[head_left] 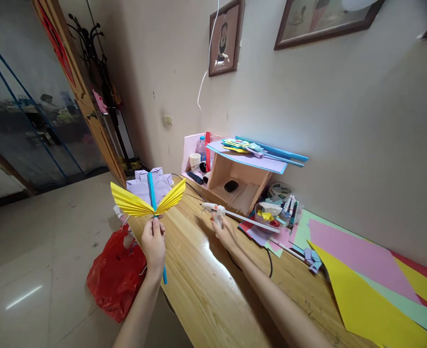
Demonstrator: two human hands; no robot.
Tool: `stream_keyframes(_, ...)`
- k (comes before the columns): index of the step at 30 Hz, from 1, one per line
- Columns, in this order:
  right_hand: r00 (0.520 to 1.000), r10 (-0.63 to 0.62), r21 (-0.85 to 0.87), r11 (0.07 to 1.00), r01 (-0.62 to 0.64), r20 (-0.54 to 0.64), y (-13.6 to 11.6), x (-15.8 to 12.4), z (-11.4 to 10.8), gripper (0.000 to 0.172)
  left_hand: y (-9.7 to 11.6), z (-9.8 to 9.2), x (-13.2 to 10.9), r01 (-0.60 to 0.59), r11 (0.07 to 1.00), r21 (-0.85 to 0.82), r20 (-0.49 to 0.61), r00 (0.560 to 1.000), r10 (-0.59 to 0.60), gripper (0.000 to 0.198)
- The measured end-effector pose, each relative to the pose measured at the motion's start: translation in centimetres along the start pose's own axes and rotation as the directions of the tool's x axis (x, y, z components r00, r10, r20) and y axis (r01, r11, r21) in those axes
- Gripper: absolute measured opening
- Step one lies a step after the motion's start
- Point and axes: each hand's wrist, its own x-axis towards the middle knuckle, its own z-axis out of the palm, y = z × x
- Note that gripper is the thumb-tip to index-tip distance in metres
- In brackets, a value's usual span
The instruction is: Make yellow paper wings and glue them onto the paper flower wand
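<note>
My left hand (pixel 154 244) is closed around the blue stem of a paper flower, held up over the table's left edge. Its head is a lilac folded-paper flower (pixel 142 186), and two pleated yellow paper leaves (pixel 130 203) spread like wings just above my fingers. The lower end of the blue paper stem (pixel 165 275) sticks out below my hand. In my right hand (pixel 224 232) is a white hot glue gun (pixel 213 209), its nozzle pointing left toward the flower but apart from it. A long white glue stick (pixel 253 221) runs out of its back end.
A wooden box (pixel 231 183) carries paper sheets and a paper flower (pixel 240 145). Beside it stands a clear tub (pixel 271 215) of scraps and pens. Coloured paper sheets (pixel 365 261) cover the right side. A red plastic bag (pixel 117 275) hangs at the left edge; a black cable (pixel 269 263) crosses the table.
</note>
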Motion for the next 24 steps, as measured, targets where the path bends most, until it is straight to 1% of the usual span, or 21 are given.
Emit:
stream_keyframes(2,0.998,-0.033,-0.048,0.998,0.036,0.051,-0.1,0.9,1.6,0.016,1.0,0.3,-0.8,-0.004,0.999,-0.052,0.025,1.000,0.005,0.031)
stream_keyframes(5,0.989,-0.059,-0.108,0.991,0.074,0.139,-0.7,1.5,2.9,0.016,2.8,1.1,-2.6,0.003,0.991,-0.131,0.129,0.991,0.015,0.030)
stream_keyframes(7,0.979,-0.067,-0.132,0.987,0.093,0.191,-1.2,1.4,2.6,0.017,4.0,1.8,-3.8,-0.012,0.988,-0.155,0.192,0.980,0.042,0.029)
stream_keyframes(9,0.968,-0.064,-0.148,0.984,0.103,0.244,-1.7,1.1,1.3,0.020,5.2,2.5,-4.6,-0.040,0.985,-0.169,0.249,0.965,0.082,0.030)
stream_keyframes(10,0.961,-0.057,-0.156,0.983,0.102,0.269,-1.8,0.9,0.1,0.023,5.8,2.9,-5.0,-0.048,0.982,-0.180,0.280,0.955,0.098,0.030)
stream_keyframes(12,0.954,-0.024,-0.177,0.981,0.080,0.300,-2.3,0.5,-3.4,0.025,7.0,3.8,-5.5,-0.054,0.977,-0.208,0.345,0.930,0.124,0.030)
stream_keyframes(14,0.967,0.016,-0.195,0.980,0.036,0.256,-3.0,-0.5,-8.3,0.016,8.0,4.9,-6.3,-0.040,0.973,-0.228,0.421,0.897,0.135,0.029)
stream_keyframes(15,0.976,0.029,-0.192,0.981,0.014,0.216,-3.6,-1.2,-11.0,0.018,8.5,5.6,-6.8,-0.029,0.973,-0.231,0.464,0.875,0.136,0.029)
stream_keyframes(16,0.986,0.036,-0.182,0.983,-0.006,0.161,-4.3,-2.2,-13.8,0.026,8.8,6.3,-7.4,-0.016,0.973,-0.228,0.514,0.847,0.134,0.028)
stream_keyframes(17,0.996,0.040,-0.145,0.989,-0.029,0.076,-5.1,-3.4,-16.5,0.034,9.0,7.2,-8.1,-0.001,0.975,-0.223,0.569,0.812,0.131,0.027)
stream_keyframes(18,0.998,0.046,0.006,0.999,-0.046,-0.046,-6.1,-4.7,-19.0,0.038,9.0,8.2,-9.0,0.013,0.976,-0.218,0.626,0.769,0.130,0.027)
stream_keyframes(19,0.987,0.026,0.161,0.987,0.000,-0.159,-7.0,-6.2,-21.2,0.042,9.0,9.4,-9.9,0.024,0.977,-0.213,0.683,0.719,0.131,0.026)
stream_keyframes(20,0.973,-0.010,0.297,0.952,0.080,-0.231,-7.8,-7.7,-23.0,0.045,8.9,10.6,-11.0,0.034,0.977,-0.208,0.734,0.666,0.134,0.025)
stream_keyframes(21,0.957,-0.038,0.384,0.911,0.151,-0.287,-8.5,-9.1,-24.4,0.050,8.6,11.9,-12.1,0.033,0.978,-0.207,0.776,0.614,0.144,0.024)
stream_keyframes(22,0.938,-0.046,0.414,0.889,0.194,-0.343,-9.1,-10.4,-25.5,0.054,8.4,13.3,-13.2,0.030,0.979,-0.204,0.812,0.564,0.151,0.024)
stream_keyframes(24,0.873,-0.003,0.407,0.884,0.231,-0.489,-9.3,-12.2,-26.9,0.049,7.9,15.9,-15.4,0.036,0.978,-0.203,0.867,0.471,0.163,0.024)
